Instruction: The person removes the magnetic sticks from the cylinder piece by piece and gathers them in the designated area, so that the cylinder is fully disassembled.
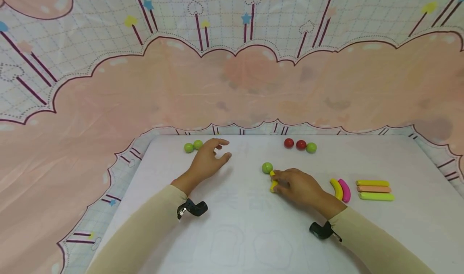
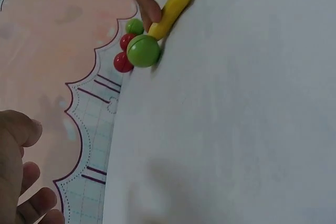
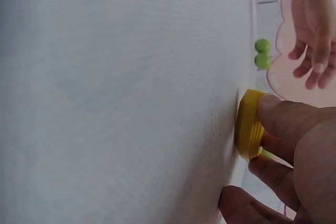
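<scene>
The right hand (image 1: 295,187) pinched a smooth yellow stick (image 1: 273,182), a glossy green ball (image 1: 267,168) at its 12 o'clock end; the left hand (image 1: 209,159) rested slack-fingered on the matte white counter (image 1: 232,233).

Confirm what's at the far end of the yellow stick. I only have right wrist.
Observer: A green ball touches the yellow stick at its far tip.
Operator: Anything beside the right hand?
Observer: A yellow curved piece and a pink curved piece on its right, then three straight sticks side by side.
Operator: More balls?
Observer: Two red balls and a green one in a row near the white mat's far edge.
</scene>
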`<state>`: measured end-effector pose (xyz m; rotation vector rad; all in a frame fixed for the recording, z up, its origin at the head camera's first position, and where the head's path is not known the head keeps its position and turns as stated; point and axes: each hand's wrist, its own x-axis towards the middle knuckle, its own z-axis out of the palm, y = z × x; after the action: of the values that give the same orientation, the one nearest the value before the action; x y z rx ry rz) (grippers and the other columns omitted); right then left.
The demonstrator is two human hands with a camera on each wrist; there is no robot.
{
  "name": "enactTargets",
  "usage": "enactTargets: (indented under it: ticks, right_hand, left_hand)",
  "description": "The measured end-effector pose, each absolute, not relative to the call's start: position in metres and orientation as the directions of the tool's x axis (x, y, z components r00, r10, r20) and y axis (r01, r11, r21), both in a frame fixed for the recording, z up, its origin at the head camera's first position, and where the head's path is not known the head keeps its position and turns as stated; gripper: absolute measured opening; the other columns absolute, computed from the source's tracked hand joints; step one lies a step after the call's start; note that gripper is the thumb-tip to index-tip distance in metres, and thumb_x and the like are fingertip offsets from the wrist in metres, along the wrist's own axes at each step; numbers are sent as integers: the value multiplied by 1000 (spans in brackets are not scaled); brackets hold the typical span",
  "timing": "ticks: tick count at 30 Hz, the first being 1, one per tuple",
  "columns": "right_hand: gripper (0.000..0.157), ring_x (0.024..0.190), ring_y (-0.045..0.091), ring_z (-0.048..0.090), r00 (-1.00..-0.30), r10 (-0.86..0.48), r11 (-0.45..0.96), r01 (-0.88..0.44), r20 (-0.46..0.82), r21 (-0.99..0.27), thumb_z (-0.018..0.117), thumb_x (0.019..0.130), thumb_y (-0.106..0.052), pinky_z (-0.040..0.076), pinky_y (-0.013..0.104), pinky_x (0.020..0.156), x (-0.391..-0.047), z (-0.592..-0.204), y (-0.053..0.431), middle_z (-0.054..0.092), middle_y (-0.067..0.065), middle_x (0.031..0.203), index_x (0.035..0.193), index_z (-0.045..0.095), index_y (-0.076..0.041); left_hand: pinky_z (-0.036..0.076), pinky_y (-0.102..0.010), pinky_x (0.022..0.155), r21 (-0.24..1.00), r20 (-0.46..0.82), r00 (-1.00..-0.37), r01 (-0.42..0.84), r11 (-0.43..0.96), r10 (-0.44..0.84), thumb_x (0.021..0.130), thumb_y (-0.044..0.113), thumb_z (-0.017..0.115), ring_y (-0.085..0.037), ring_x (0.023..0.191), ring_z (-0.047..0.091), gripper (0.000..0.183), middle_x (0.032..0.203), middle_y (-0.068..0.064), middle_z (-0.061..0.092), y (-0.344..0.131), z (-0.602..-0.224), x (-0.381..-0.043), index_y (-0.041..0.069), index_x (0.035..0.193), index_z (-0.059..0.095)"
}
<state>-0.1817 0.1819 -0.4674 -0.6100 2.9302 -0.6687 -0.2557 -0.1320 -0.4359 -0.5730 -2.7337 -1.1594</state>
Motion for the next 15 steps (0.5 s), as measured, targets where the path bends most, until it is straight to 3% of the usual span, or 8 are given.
enactTargets:
  ticks: [15]
  right_hand:
    - [39,126,30,59,-916,-402,826,-363,2,-431,79,92,-30,49,53,102,-180,-463,181,66,2,136,129,72,-21]
  left_hand:
    - [48,-41,101,646,122,-864,443,621,489,96,24,75,-22,119,60,44,131,-2,66,-80,-464,-246,9,135,64]
